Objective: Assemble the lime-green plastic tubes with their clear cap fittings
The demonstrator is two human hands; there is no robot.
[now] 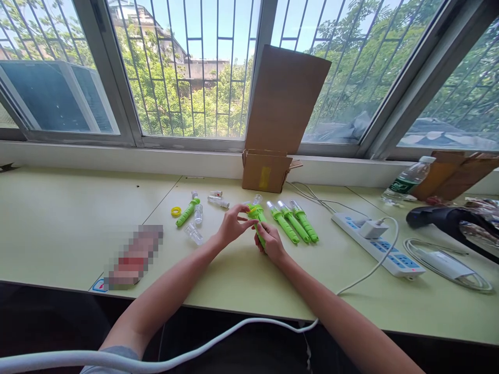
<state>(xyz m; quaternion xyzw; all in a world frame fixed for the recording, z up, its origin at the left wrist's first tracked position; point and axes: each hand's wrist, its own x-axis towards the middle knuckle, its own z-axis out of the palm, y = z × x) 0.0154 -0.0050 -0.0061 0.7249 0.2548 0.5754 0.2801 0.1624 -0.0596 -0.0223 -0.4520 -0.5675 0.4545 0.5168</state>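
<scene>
My right hand [270,242] is wrapped round the lower part of a green plastic stick [256,213] with a collar at its top. At that collar the fingers of my left hand [235,226] pinch a yellow ring [252,209], partly hidden by them. Just behind the collar shows a clear plastic piece [258,199]. To the right lie several similar green sticks [298,223] with clear tips, side by side. Another green stick [187,212] rests to the left, near a loose yellow ring [175,211] and a clear tube [198,213].
A clear cup-like piece [193,234] and more small tubes [218,201] lie left of my hands. A cardboard box [266,171] stands against the window wall. On the right are a power strip [378,244], a coiled cable [448,264] and a bottle [407,183].
</scene>
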